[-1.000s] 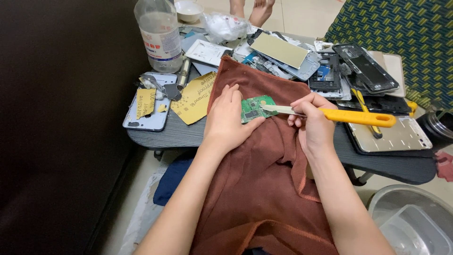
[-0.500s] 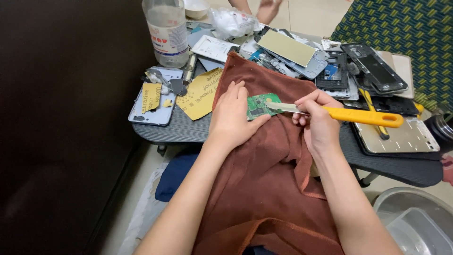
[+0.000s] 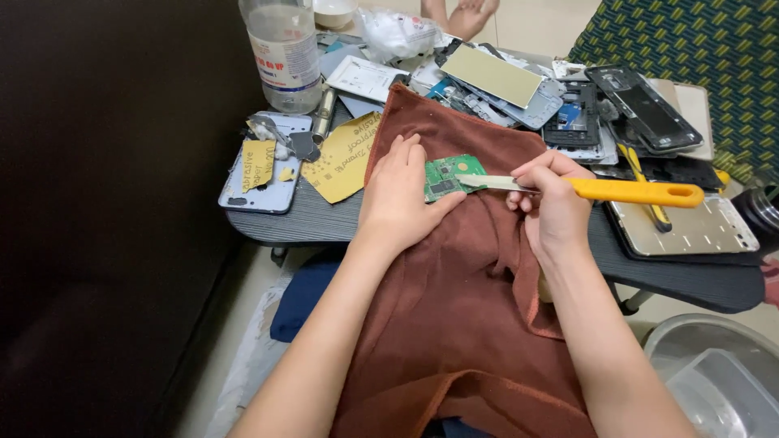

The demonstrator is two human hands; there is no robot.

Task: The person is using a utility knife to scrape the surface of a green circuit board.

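A small green circuit board (image 3: 448,173) lies on a rust-brown towel (image 3: 462,292) draped over the table's front edge. My left hand (image 3: 399,195) presses down on the board's left side, fingers flat. My right hand (image 3: 552,203) grips a utility knife with a yellow handle (image 3: 625,191). Its metal blade (image 3: 487,182) rests on the board's right part.
Behind the towel the dark table (image 3: 324,223) is crowded with phone frames and back covers (image 3: 633,105), a silver metal plate (image 3: 690,227), yellow sandpaper pieces (image 3: 345,158), a blue phone shell (image 3: 264,174) and a clear plastic bottle (image 3: 282,53). A grey tub (image 3: 714,369) stands at the lower right. Another person's feet (image 3: 462,12) show at the top.
The view has shifted slightly, so the table sits a little lower in the frame. Both hands stay on the board and knife, the blade still against the board.
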